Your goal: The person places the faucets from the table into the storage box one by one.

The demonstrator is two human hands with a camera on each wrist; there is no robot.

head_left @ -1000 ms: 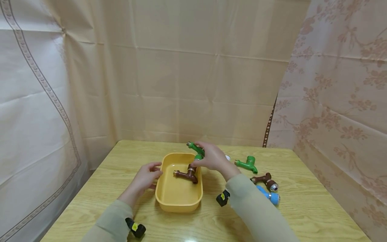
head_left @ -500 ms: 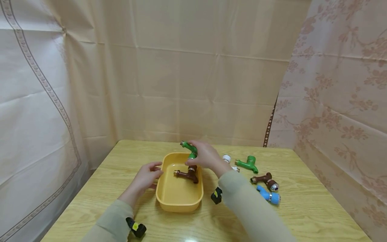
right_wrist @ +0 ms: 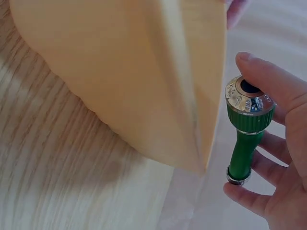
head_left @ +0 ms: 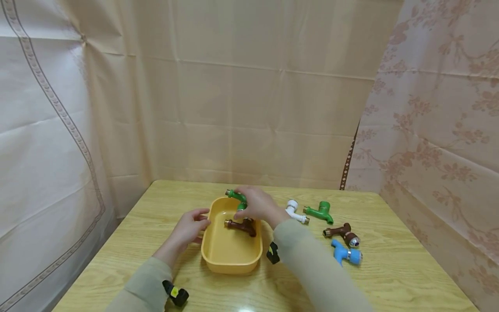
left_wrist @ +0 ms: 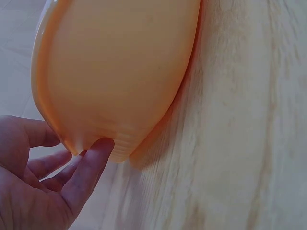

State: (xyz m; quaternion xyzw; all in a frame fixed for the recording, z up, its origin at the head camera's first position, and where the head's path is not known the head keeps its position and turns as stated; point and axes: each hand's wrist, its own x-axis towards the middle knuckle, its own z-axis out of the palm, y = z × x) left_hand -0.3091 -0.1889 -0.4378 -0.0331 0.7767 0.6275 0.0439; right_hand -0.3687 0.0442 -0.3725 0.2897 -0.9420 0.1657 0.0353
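Observation:
A yellow plastic basin [head_left: 230, 264] stands on the table, and a brown tap [head_left: 244, 226] lies inside it towards the right wall. My right hand [head_left: 260, 207] grips a green tap [head_left: 236, 196] above the far end of the basin. In the right wrist view, thumb and fingers wrap the green tap [right_wrist: 245, 148], whose chrome-ringed end faces the camera. My left hand [head_left: 189, 227] touches the basin's left side. In the left wrist view its loosely bent fingers [left_wrist: 98, 155] lie against the basin's outer wall [left_wrist: 120, 72] and near the rim.
Right of the basin lie a white tap [head_left: 296, 213], another green tap [head_left: 321, 212], a brown tap [head_left: 342, 234] and a blue tap [head_left: 346, 254]. They rest on the wood-patterned table [head_left: 393, 260]. A beige curtain [head_left: 253, 108] hangs behind the table.
My right hand has carried the green tap left and then lower over the basin. The white tap has come into full view. My left hand and the basin have stayed put.

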